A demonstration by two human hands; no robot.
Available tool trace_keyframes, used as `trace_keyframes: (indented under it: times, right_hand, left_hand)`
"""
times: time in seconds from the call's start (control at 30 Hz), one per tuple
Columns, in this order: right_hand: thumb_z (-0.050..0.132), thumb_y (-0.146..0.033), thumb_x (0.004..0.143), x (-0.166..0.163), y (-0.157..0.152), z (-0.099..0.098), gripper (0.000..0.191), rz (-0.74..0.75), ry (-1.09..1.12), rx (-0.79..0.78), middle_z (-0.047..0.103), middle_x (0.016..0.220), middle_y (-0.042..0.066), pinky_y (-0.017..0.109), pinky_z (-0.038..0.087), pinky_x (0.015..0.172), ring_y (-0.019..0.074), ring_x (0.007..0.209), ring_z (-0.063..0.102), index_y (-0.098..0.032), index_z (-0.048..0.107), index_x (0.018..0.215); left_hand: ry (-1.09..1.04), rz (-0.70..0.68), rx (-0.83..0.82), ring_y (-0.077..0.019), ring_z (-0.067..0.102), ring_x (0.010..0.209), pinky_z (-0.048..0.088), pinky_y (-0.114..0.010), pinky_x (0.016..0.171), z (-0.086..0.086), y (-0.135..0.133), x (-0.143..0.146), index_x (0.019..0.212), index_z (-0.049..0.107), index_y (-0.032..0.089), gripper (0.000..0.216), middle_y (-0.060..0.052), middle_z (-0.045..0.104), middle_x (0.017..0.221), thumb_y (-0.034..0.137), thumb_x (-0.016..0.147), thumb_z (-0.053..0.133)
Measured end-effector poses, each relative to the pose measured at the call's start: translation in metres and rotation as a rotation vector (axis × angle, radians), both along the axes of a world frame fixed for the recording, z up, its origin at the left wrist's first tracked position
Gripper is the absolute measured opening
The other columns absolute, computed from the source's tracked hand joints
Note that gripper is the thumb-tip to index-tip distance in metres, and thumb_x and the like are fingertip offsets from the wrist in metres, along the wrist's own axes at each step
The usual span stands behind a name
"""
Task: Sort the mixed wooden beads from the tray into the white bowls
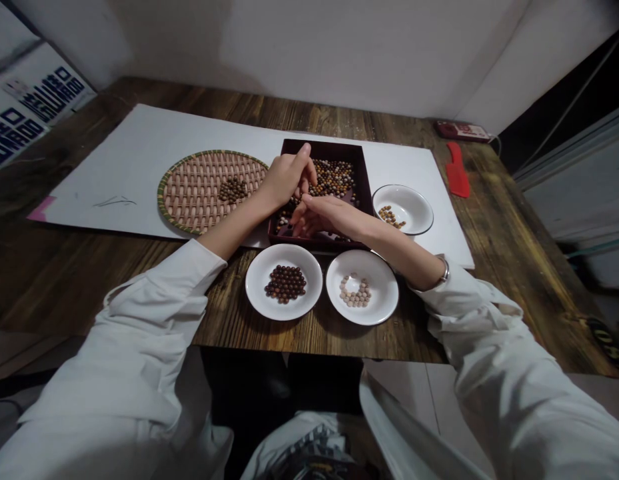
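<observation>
Both my hands are over a dark maroon tray (366,183) of mixed beads (335,177) in brown, yellow and pale tones. My left hand (290,176) hovers above the tray's left side, its fingers curled inward and its thumb raised; whatever may be inside the curl is hidden. Just nearer to me, my right hand (325,215) reaches left across the front of the tray, palm down. Its fingers hang apart over the beads, and no bead shows between them. The two hands are very close together; I cannot tell whether they touch.
Left of the tray, a woven round mat (189,190) carries dark greenish beads (233,190). White bowls hold dark brown beads (285,284), pale beads (356,291) and yellow-brown beads (390,217). A white board (114,153) lies underneath. A red scraper (457,173) lies at the right.
</observation>
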State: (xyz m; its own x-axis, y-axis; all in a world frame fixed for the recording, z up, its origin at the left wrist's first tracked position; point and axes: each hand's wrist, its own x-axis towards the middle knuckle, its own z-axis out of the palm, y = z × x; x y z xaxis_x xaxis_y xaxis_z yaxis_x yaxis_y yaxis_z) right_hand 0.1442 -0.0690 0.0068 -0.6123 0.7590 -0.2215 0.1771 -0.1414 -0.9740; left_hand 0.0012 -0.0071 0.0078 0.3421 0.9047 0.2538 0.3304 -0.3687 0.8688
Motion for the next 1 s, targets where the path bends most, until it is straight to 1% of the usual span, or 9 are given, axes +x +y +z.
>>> trace_keyframes:
  times: [0.1,0.27,0.37,0.47,0.6,0.77,0.9,1.0]
  right_hand:
    - [0.04,-0.045,0.104,0.0,0.0,0.0,0.045,0.01,0.043,-0.041,0.075,0.085,0.008,0.028,0.054,0.078,0.0146,0.077,0.068,-0.014,0.067,0.086]
    - [0.046,-0.042,0.102,0.0,-0.003,0.003,0.04,0.012,0.054,-0.067,0.076,0.091,0.01,0.028,0.055,0.081,0.0158,0.084,0.071,-0.012,0.07,0.089]
    - [0.053,-0.038,0.099,0.002,-0.005,0.007,0.032,0.013,0.068,-0.064,0.077,0.091,0.009,0.025,0.056,0.081,0.0152,0.087,0.072,-0.013,0.069,0.09]
    - [0.059,-0.03,0.096,0.004,-0.006,0.008,0.021,0.043,0.11,-0.046,0.077,0.093,0.008,0.023,0.055,0.08,0.0141,0.09,0.072,-0.013,0.069,0.091]
    - [0.063,-0.021,0.092,0.006,-0.005,0.006,0.01,0.083,0.139,-0.012,0.077,0.098,0.007,0.021,0.055,0.081,0.0133,0.096,0.071,-0.013,0.069,0.094]
    - [0.065,-0.015,0.087,0.007,-0.002,0.001,0.009,0.13,0.19,0.001,0.077,0.1,0.008,0.025,0.055,0.089,0.015,0.099,0.071,-0.012,0.069,0.094]
    - [0.069,-0.012,0.082,0.009,-0.002,-0.002,0.015,0.177,0.232,0.019,0.077,0.102,0.008,0.028,0.056,0.092,0.016,0.1,0.072,-0.012,0.069,0.096]
    - [0.073,-0.013,0.081,0.01,-0.002,-0.004,0.018,0.209,0.248,0.073,0.076,0.105,0.008,0.029,0.055,0.095,0.0159,0.102,0.072,-0.012,0.068,0.098]
  left_hand:
    - [0.007,0.004,-0.003,-0.0078,0.049,0.04,0.037,-0.02,0.044,0.0,0.0,0.0,0.059,0.059,0.018,0.073,-0.001,0.054,0.045,0.066,0.099,0.022]
    - [0.002,-0.004,-0.009,-0.0075,0.048,0.039,0.036,-0.02,0.043,-0.002,0.002,0.0,0.058,0.059,0.017,0.075,-0.002,0.054,0.046,0.069,0.098,0.021]
    - [-0.003,-0.009,-0.006,-0.0077,0.048,0.039,0.037,-0.02,0.044,-0.003,0.003,0.0,0.058,0.059,0.017,0.076,-0.002,0.054,0.046,0.07,0.097,0.02]
    - [-0.005,-0.017,-0.012,-0.0076,0.047,0.039,0.037,-0.02,0.044,-0.003,0.003,-0.001,0.059,0.059,0.017,0.076,-0.002,0.054,0.046,0.07,0.098,0.02]
    - [-0.004,-0.029,-0.021,-0.0072,0.046,0.039,0.036,-0.021,0.044,-0.003,0.004,0.0,0.06,0.058,0.017,0.076,-0.001,0.053,0.046,0.069,0.098,0.018]
    - [-0.003,-0.047,-0.005,-0.0078,0.048,0.04,0.037,-0.021,0.044,-0.005,0.006,-0.001,0.061,0.06,0.017,0.076,-0.002,0.054,0.046,0.069,0.098,0.018]
    - [-0.003,-0.053,0.006,-0.0084,0.049,0.041,0.038,-0.021,0.045,-0.006,0.006,-0.001,0.063,0.062,0.017,0.076,-0.002,0.055,0.046,0.069,0.098,0.019]
    - [-0.017,-0.051,0.011,-0.0076,0.047,0.039,0.037,-0.021,0.044,-0.006,0.006,-0.001,0.062,0.062,0.017,0.076,-0.002,0.054,0.045,0.068,0.098,0.02]
